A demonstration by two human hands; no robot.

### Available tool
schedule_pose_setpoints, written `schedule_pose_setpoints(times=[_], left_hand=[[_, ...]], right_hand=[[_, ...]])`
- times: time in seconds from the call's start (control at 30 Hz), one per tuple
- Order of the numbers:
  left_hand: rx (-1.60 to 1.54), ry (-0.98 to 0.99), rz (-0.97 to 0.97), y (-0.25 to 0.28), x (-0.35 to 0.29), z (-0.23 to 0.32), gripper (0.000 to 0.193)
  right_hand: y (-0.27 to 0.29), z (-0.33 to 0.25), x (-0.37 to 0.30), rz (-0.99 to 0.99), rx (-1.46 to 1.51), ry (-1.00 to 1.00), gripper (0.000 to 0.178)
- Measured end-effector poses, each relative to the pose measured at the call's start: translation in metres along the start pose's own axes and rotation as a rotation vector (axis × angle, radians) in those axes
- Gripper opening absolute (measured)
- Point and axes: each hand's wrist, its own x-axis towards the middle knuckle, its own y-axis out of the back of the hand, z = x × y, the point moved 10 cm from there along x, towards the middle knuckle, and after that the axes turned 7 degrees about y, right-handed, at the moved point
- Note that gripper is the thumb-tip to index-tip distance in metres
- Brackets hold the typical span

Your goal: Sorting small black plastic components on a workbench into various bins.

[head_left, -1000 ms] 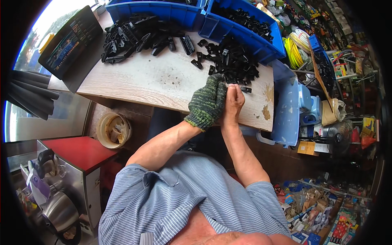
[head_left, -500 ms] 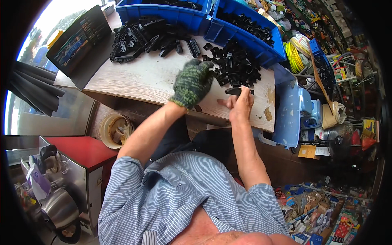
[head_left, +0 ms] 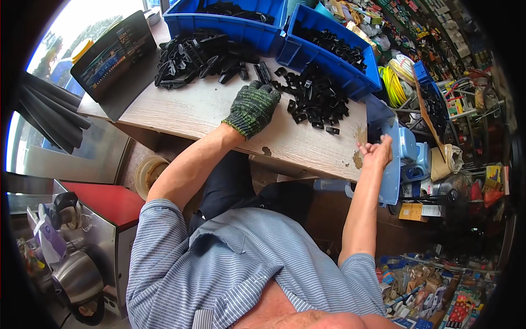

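My left hand [head_left: 252,109], in a green and black knitted glove, rests over the middle of the table with its fingers curled. A long black plastic piece [head_left: 262,72] stands right by its fingertips; whatever lies inside the grip is hidden. My bare right hand [head_left: 377,152] is beyond the table's right edge, over a pale blue bin [head_left: 390,181], its fingers loosely apart and no part visible in them. Small black plastic parts [head_left: 315,96] lie heaped right of the glove. To its upper left is a pile of longer black pieces [head_left: 200,57].
Two blue crates [head_left: 241,30] [head_left: 334,60] of black parts line the table's far side. A tablet [head_left: 118,60] leans at the left. Below the table's left part stands a bucket [head_left: 147,172], near a red-topped cabinet [head_left: 98,200]. Packed shelves [head_left: 466,109] fill the right.
My right hand has swung right, from the table to over the pale blue bin, and the black part it held no longer shows. My left hand has shifted slightly left.
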Motion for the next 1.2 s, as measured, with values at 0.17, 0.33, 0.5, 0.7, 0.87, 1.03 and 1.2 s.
schedule_pose_setpoints(times=[0.17, 0.33, 0.5, 0.7, 0.87, 1.03, 1.2], left_hand=[[-0.518, 0.247, 0.004, 0.004, -0.011, -0.014, 0.017], [-1.375, 0.627, -0.423, -0.029, -0.026, 0.02, 0.024], [-1.451, 0.678, -0.424, -0.039, -0.032, 0.026, 0.024], [-1.311, 0.472, -0.297, -0.03, -0.036, 0.031, 0.03], [-0.993, 0.463, -0.081, -0.038, -0.031, 0.013, 0.031], [-0.91, 0.321, -0.151, -0.043, -0.019, 0.012, 0.031], [-0.812, 0.251, -0.244, -0.01, -0.01, 0.018, 0.033]], right_hand=[[-0.084, 0.041, -0.091, -0.605, -0.047, -0.061, 0.025], [-0.132, 0.07, -0.152, -0.959, -0.051, -0.024, 0.031], [-0.14, 0.082, -0.174, -1.03, -0.109, -0.075, 0.025], [-0.138, 0.092, -0.166, -0.956, -0.133, 0.001, 0.018], [-0.142, 0.086, -0.175, -0.967, -0.071, 0.071, 0.027], [-0.14, 0.09, -0.171, -1.012, -0.169, 0.148, 0.03], [-0.14, 0.078, -0.177, -0.996, -0.186, 0.271, 0.031]])
